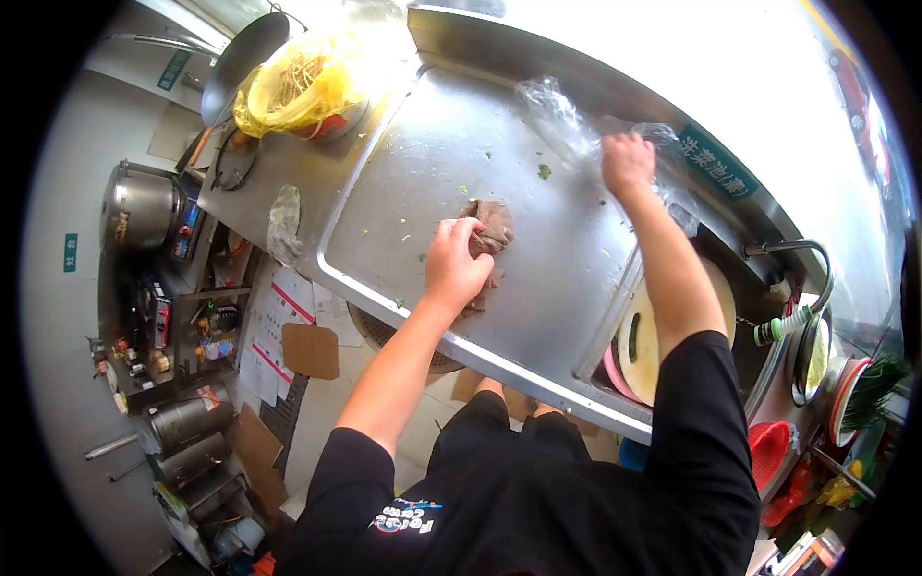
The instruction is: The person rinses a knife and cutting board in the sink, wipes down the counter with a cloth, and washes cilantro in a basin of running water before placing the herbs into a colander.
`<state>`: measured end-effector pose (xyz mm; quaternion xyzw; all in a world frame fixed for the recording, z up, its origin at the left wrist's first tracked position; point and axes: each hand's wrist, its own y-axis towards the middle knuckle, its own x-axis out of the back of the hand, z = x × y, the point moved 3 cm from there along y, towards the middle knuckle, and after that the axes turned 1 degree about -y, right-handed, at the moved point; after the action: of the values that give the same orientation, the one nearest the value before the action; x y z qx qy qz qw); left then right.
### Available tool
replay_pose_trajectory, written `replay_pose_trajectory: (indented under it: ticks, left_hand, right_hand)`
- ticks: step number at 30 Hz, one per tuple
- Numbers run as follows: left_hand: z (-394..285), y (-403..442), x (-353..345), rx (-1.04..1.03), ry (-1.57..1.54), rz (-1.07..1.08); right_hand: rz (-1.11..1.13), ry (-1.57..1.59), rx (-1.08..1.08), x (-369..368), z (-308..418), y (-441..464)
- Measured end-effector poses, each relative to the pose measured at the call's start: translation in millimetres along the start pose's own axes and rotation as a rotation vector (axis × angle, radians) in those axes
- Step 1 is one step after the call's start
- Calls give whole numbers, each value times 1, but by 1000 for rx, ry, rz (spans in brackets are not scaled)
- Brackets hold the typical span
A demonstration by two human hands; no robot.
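Observation:
A brown cloth lies crumpled on the stainless steel worktop, with my left hand closed on its left side. Part of the cloth hangs down toward the front edge. At the back right my right hand is closed at a clear plastic bag, its fingers bunched against it. Another stretch of clear plastic spreads to the left of that hand. Small green leaf scraps are scattered over the metal surface.
A yellow-bagged container stands at the back left, near a wok. A crumpled plastic piece lies by the left rim. Round boards sit in the sink at right, near a faucet. A raised metal backsplash runs behind.

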<state>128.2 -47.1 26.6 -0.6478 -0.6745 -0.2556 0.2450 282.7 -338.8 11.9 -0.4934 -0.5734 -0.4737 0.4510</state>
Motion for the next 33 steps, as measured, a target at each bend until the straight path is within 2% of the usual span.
replay_pose_trajectory:
  ticks: [4,5,6,8,9,11,12,14,16,19,23,25,26,28,33]
  left_hand:
    - [-3,-7,29,-92,-242,-136]
    - [4,-8,30,-37,-361,-134]
    - [5,-8,34,-34,-369,-148]
    - [11,-11,46,23,-582,-171]
    - [12,-12,54,26,-582,-188]
    - [12,-15,70,109,-785,-151]
    - [12,-17,84,118,-774,-175]
    - [8,-24,116,124,-990,-173]
    - [8,-29,149,50,-1035,-333]
    - [40,-31,185,33,-1027,-455]
    - [121,-22,188,189,-1016,-629]
    - [185,-23,172,331,-174,-659]
    - [210,-27,162,298,274,-529]
    - [203,-29,144,181,432,-459]
    - [175,-44,100,90,443,-359]
  right_hand:
    - [-266,186,-39,70,-46,22]
    - [-292,270,-70,96,-51,24]
    - [-357,325,5,110,-62,33]
    - [-447,369,31,150,-60,44]
    - [-478,308,71,167,-54,51]
    - [-498,297,122,172,-49,70]
    - [-487,351,136,166,-48,84]
    - [-683,349,161,170,-38,93]
    - [-498,382,99,176,-13,88]
    - [-492,468,170,158,3,79]
    - [-418,437,209,142,-1,59]
    - [-396,489,179,135,-8,47]
    - [-374,539,149,130,-12,42]
    - [-348,557,147,122,-20,33]
    - [-334,616,150,111,-43,0]
